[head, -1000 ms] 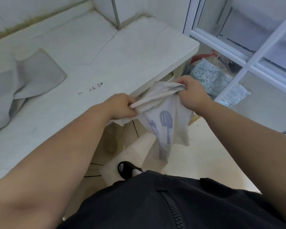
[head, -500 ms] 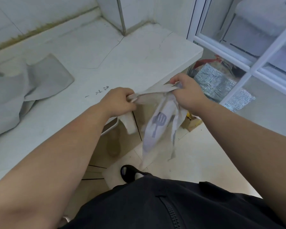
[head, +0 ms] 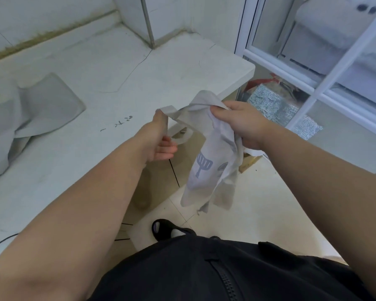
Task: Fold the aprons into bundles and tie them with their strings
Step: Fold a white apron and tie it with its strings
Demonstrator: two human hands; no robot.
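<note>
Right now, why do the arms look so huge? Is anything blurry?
Head view: the wide lens stretches the near arms and tilts the window frame; head view: soft, even light, no harsh glare on the counter; head view: the spatula print on the apron is readable, only slightly soft.

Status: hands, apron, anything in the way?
Right hand grips bunched apron, untied. Left hand pinches its string, stretched sideways. Another grey cloth on counter, clear of both hands.
</note>
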